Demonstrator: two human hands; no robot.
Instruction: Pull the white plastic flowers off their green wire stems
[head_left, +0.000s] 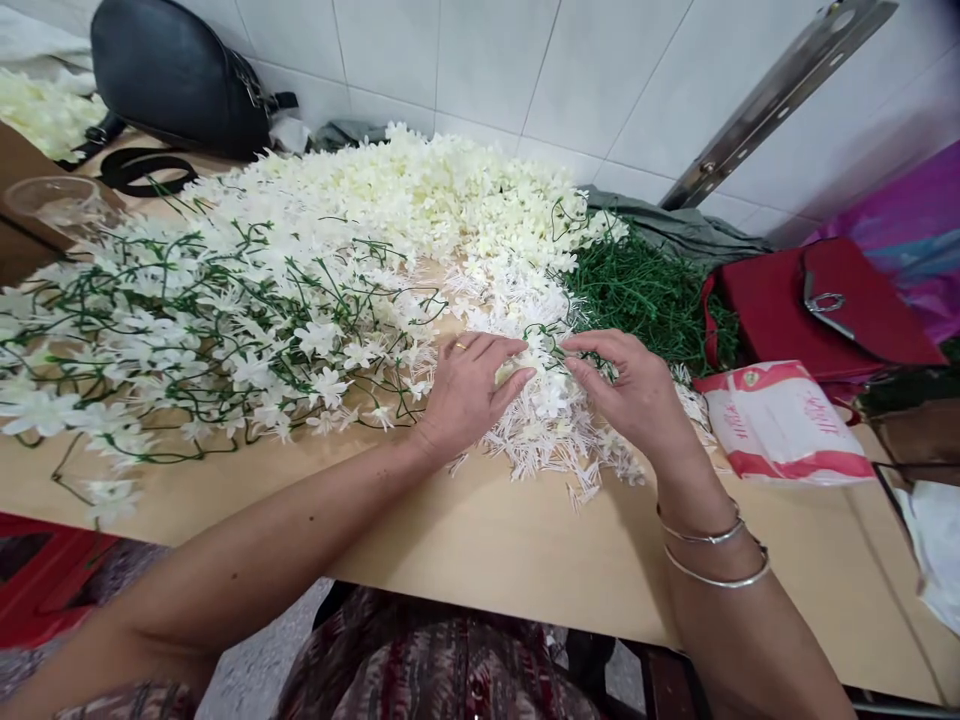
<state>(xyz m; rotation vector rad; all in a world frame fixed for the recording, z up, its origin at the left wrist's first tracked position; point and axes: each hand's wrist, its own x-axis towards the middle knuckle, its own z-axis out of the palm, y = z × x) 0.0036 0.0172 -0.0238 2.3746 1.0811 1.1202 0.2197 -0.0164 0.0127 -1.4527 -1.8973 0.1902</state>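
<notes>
My left hand (466,388) rests on a heap of small white plastic flower parts (540,420), its fingers pinched on a pale flower piece (517,366). My right hand (634,388) sits just to the right, fingertips curled and pinching a thin green stem (559,345) with a flower on it. The two hands nearly meet over the heap. To the left lie finished green stems with white flowers (195,320). Behind the heap is a big pile of cream flower heads (420,200). Bare green stems (645,290) lie at the right.
On the wooden table (487,560) a red bag (817,310) and a red-and-white tissue pack (787,420) lie at the right. A black bag (180,80) and a clear plastic cup (52,205) sit at the back left. A tiled wall runs behind.
</notes>
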